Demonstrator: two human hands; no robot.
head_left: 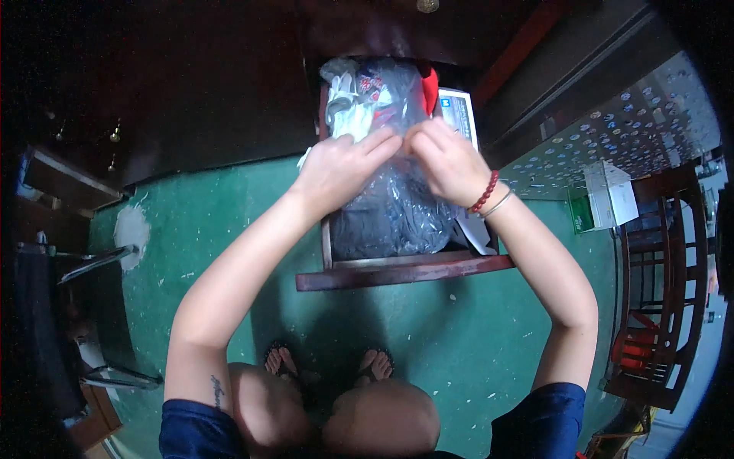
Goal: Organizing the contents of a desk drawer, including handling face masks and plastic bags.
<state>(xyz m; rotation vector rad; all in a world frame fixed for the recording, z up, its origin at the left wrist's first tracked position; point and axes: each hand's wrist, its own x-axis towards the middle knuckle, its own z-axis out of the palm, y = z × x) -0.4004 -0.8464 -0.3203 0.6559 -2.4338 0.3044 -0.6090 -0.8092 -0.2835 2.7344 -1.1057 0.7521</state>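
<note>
A pulled-out dark wooden drawer [405, 274] holds a large clear plastic bag [382, 218] with dark, cloth-like contents showing through. My left hand [348, 164] and my right hand [451, 161] meet over the middle of the bag, fingertips almost touching. Thumb and fingers of each are closed in a pinch on the bag's thin film, though the exact grip is partly hidden by the fingers. Beyond my left hand lie white items in plastic [353, 118]. Something red [430, 88] sits at the drawer's far right, beside a white and blue printed box [460, 115].
Dark cabinet fronts [191, 92] rise behind and left of the drawer. Green painted floor [252, 229] surrounds it, with my feet [371, 366] in front. At the right stand a clear bin [608, 199] and a dark wooden chair [669, 283]; metal legs [99, 264] show at left.
</note>
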